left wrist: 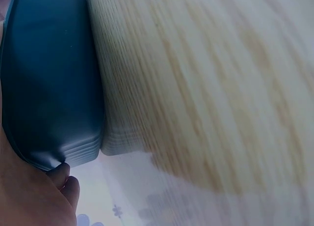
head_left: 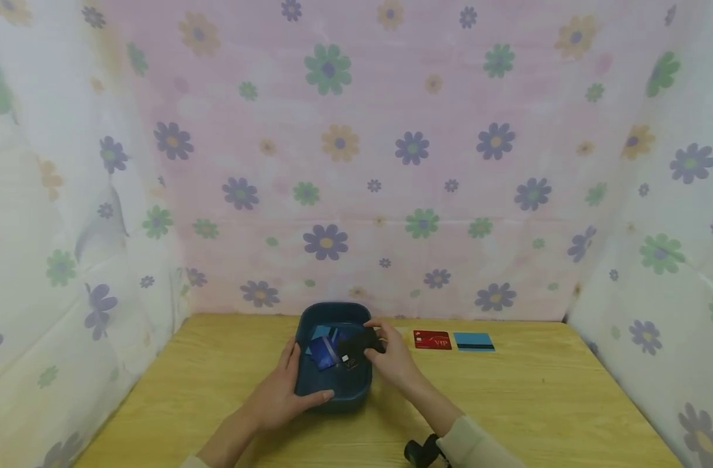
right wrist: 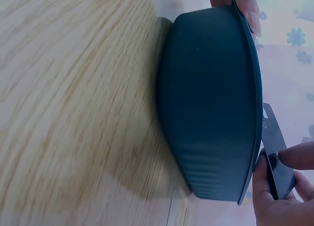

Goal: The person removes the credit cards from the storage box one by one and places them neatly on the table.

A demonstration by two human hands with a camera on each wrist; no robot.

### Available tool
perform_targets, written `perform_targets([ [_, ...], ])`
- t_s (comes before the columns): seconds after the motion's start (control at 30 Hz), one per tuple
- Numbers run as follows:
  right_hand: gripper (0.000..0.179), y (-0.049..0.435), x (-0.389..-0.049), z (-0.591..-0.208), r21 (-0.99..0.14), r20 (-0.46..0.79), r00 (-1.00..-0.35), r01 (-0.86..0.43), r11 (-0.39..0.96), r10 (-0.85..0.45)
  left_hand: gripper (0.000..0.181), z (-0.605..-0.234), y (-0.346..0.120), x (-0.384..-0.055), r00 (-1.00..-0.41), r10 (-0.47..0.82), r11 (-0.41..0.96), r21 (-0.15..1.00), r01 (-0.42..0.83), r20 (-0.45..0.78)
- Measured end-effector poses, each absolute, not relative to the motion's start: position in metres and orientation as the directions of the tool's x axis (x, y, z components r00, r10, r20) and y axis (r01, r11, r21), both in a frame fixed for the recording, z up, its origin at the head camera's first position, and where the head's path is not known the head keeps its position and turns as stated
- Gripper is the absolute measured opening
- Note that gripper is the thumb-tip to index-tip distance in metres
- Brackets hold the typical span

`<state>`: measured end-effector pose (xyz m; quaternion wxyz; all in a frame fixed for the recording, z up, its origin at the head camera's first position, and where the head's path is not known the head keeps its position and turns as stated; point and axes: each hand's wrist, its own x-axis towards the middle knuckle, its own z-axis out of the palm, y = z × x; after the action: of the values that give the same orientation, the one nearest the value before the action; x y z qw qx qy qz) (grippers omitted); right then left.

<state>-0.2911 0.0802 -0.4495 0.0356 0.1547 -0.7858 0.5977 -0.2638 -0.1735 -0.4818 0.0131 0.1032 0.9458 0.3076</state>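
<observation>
Though black, a pale-marked VIP card point(head_left: 355, 347), right grip point(head_left: 394, 356) pinching it, left grip point(head_left: 279, 394) clasping the bin point(head_left: 347, 403).

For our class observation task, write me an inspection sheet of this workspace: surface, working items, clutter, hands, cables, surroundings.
Surface: light wood-grain table.
Working items: dark teal bin with blue cards inside; black card held over the bin's right side; red card marked VIP and striped light blue card lying side by side to the bin's right.
Clutter: black object by the right sleeve; what it is cannot be told.
Left hand: holds the bin at its left side, thumb over the near rim.
Right hand: pinches the black card.
Cables: nothing seen.
Surroundings: flower-patterned sheets behind and on both sides.
</observation>
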Motion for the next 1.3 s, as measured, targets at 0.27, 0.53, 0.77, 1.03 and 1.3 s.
perform_targets([
  [0.27,0.043,0.092,-0.294,-0.451,-0.937,0.224,-0.959,-0.26,0.232,-0.171,0.128,-0.483,-0.175,-0.265,-0.976,0.213,0.789,0.581,0.199,0.044],
  [0.53,0.037,0.106,-0.297,-0.45,-0.948,0.179,-0.975,-0.207,0.241,-0.133,0.128,-0.482,-0.174,-0.263,-0.978,0.209,0.788,0.587,0.186,0.03],
  [0.77,0.035,0.116,-0.299,-0.448,-0.955,0.153,-0.983,-0.173,0.24,-0.101,0.128,-0.482,-0.175,-0.263,-0.977,0.21,0.793,0.58,0.187,0.028],
  [1.03,0.035,0.129,-0.299,-0.444,-0.95,0.131,-0.99,-0.142,0.277,-0.058,0.13,-0.482,-0.174,-0.263,-0.979,0.202,0.791,0.585,0.179,0.026],
  [1.3,0.036,0.145,-0.298,-0.442,-0.936,0.112,-0.993,-0.116,0.333,-0.032,0.13,-0.481,-0.175,-0.263,-0.979,0.203,0.788,0.59,0.174,0.018],
])
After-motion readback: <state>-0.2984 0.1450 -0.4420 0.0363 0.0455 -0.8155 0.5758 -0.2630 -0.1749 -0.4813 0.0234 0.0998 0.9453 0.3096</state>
